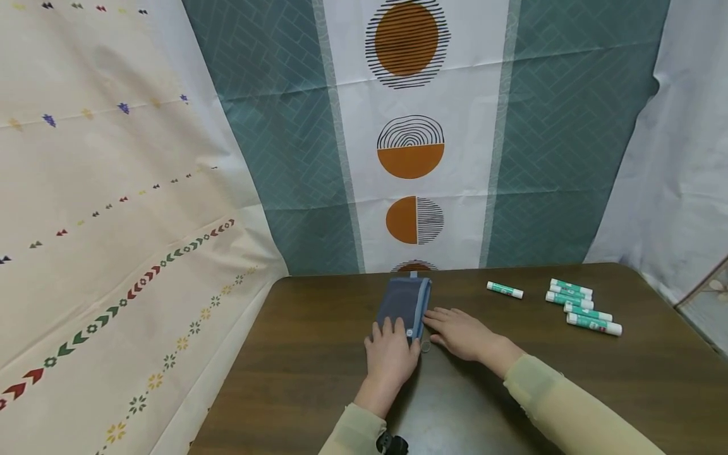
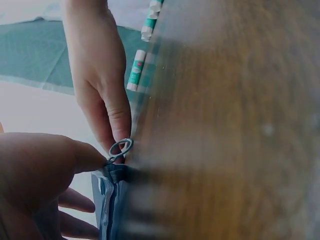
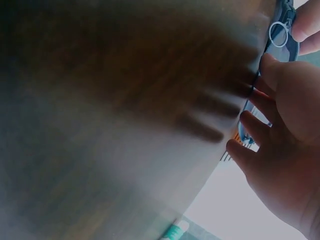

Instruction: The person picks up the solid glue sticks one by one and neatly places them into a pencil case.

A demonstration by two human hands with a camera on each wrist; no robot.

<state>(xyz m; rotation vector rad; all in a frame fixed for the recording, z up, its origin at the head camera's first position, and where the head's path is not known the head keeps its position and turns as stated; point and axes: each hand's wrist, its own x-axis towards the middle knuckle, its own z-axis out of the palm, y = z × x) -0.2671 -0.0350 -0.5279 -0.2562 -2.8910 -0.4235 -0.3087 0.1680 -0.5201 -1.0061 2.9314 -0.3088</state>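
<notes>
A dark blue zippered pouch [image 1: 400, 300] lies on the wooden table, with a light blue zipper edge along its right side. My left hand [image 1: 391, 359] rests on the pouch's near end, fingers extended over the top and thumb at the near right corner. From that corner hangs a metal ring [image 2: 121, 148] on the zipper end, close to the left thumb. Stretched out beside the pouch, my right hand [image 1: 463, 333] has its fingertips at the right edge. In the right wrist view, the right fingers [image 3: 257, 127] are spread and mostly straight along the pouch's side.
One green-and-white glue stick [image 1: 505, 290] lies right of the pouch. Farther right, several more glue sticks [image 1: 594, 323] are grouped together on the table [image 1: 307, 354]. Patterned cloth [image 1: 421, 101] hangs behind the table's far edge, and cream cloth [image 1: 125, 221] hangs at left.
</notes>
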